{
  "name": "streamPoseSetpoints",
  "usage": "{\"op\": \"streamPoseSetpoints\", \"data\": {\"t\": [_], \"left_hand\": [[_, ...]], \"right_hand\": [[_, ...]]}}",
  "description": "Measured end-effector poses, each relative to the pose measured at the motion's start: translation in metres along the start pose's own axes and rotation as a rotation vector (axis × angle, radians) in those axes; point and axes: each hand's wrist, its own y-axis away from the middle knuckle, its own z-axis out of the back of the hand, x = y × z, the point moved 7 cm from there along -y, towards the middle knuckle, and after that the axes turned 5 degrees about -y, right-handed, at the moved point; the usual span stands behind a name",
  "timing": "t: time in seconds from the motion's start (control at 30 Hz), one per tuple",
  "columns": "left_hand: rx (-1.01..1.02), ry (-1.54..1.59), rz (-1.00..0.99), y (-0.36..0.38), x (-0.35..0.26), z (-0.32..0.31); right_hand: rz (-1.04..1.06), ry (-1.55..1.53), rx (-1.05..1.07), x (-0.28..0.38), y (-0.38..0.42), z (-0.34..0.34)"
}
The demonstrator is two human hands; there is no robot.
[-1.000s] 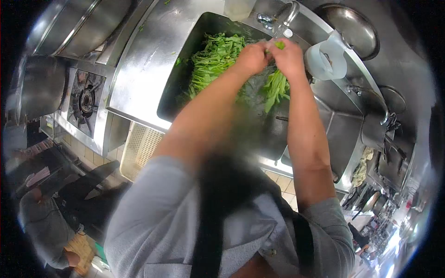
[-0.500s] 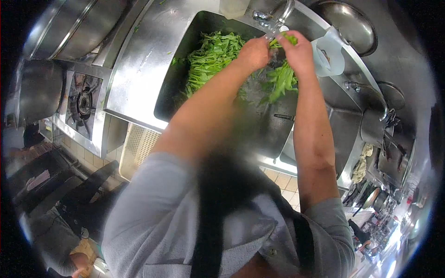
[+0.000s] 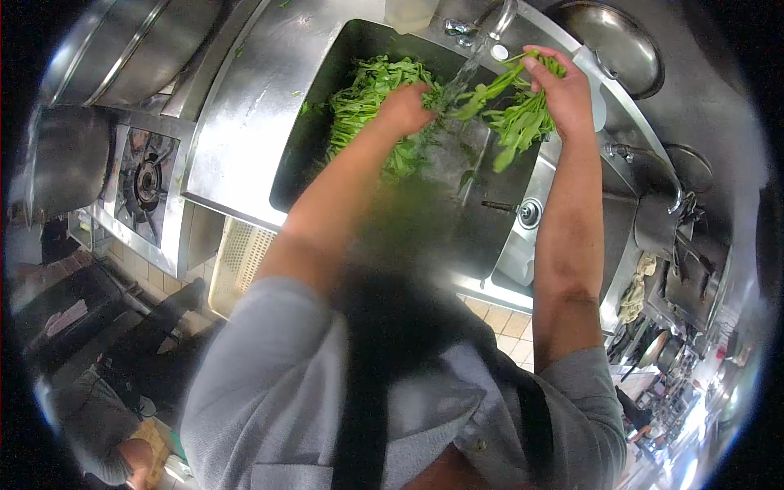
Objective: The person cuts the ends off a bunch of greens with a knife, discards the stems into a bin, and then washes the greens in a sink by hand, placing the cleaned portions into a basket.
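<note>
Long-stemmed leafy greens (image 3: 367,114) lie heaped in the left part of a dark metal sink basin (image 3: 294,175). Over the right side of the heap is my left hand (image 3: 406,110), its fingers curled around some of the leaves. My right hand (image 3: 565,88) is raised above the basin's right edge, pinching a bunch of the same greens (image 3: 523,122) by the stems, leaves hanging down. Between my hands, a stream of water (image 3: 467,77) runs from the faucet (image 3: 502,20) into the basin.
To the right are a second basin (image 3: 614,237) with its own faucet (image 3: 674,175) and a drain fitting (image 3: 529,214). A gas burner (image 3: 149,178) stands left. Below the counter is a perforated plastic basket (image 3: 241,261). A large metal lid (image 3: 612,45) rests behind.
My hands have moved apart from under the faucet. The right one carried its bunch rightward, while the left came down to the heap. The running water now shows clearly.
</note>
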Motion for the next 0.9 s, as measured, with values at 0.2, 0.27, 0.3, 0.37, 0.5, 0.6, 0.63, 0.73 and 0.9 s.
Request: {"op": "streamPoseSetpoints", "data": {"t": [0.2, 0.27, 0.3, 0.37, 0.5, 0.6, 0.63, 0.73, 0.9], "left_hand": [[0.061, 0.838, -0.413, -0.021, -0.115, 0.078], [0.091, 0.811, -0.393, -0.028, -0.115, 0.081], [0.120, 0.784, -0.373, -0.030, -0.115, 0.080], [0.129, 0.771, -0.372, -0.031, -0.112, 0.078], [0.119, 0.832, -0.221, -0.023, -0.097, 0.078], [-0.012, 0.889, -0.193, -0.023, -0.085, 0.078], [-0.013, 0.890, -0.193, -0.022, -0.085, 0.078], [0.030, 1.043, -0.132, -0.018, -0.084, 0.073], [0.083, 1.243, -0.129, -0.012, -0.083, 0.070]], "right_hand": [[-0.010, -0.111, 0.194, -0.023, 0.001, -0.044], [-0.011, -0.167, 0.166, -0.030, 0.000, -0.046], [-0.012, -0.223, 0.136, -0.032, 0.000, -0.043], [-0.039, -0.218, 0.143, -0.033, 0.004, -0.044], [-0.128, -0.239, 0.092, -0.041, 0.011, -0.034], [-0.134, -0.227, 0.081, -0.045, 0.022, -0.025], [-0.134, -0.227, 0.082, -0.046, 0.025, -0.027], [-0.153, -0.067, 0.196, -0.055, 0.035, -0.051], [-0.265, -0.163, 0.195, -0.086, 0.030, -0.064]]}}
